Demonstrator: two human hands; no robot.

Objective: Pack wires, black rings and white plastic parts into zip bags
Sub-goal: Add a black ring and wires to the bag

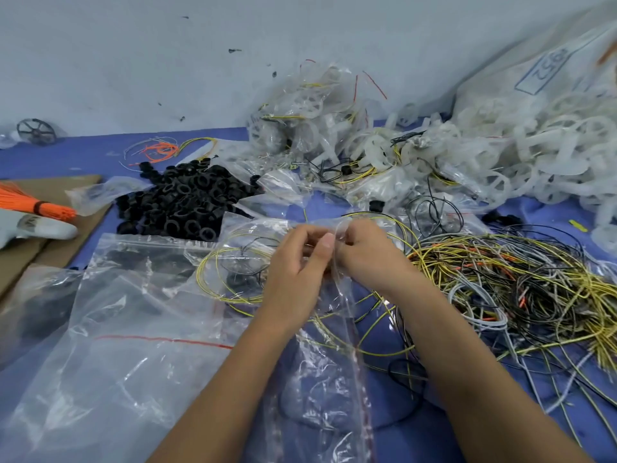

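Observation:
My left hand [300,265] and my right hand [364,252] meet at the table's middle and both pinch the edge of a clear zip bag [253,262]. That bag holds a coiled yellow wire and a black ring. A heap of black rings [187,202] lies behind to the left. A tangle of yellow, black, grey and orange wires [514,285] spreads to the right. White plastic parts [521,155] pile up at the back right. Several filled zip bags [310,125] are stacked at the back centre.
Empty clear zip bags [127,329] cover the blue table [83,152] at front left. A bundle of orange wires [30,202] and a white glove [40,227] lie on cardboard [60,185] at the left. A big sack [541,71] leans at the back right.

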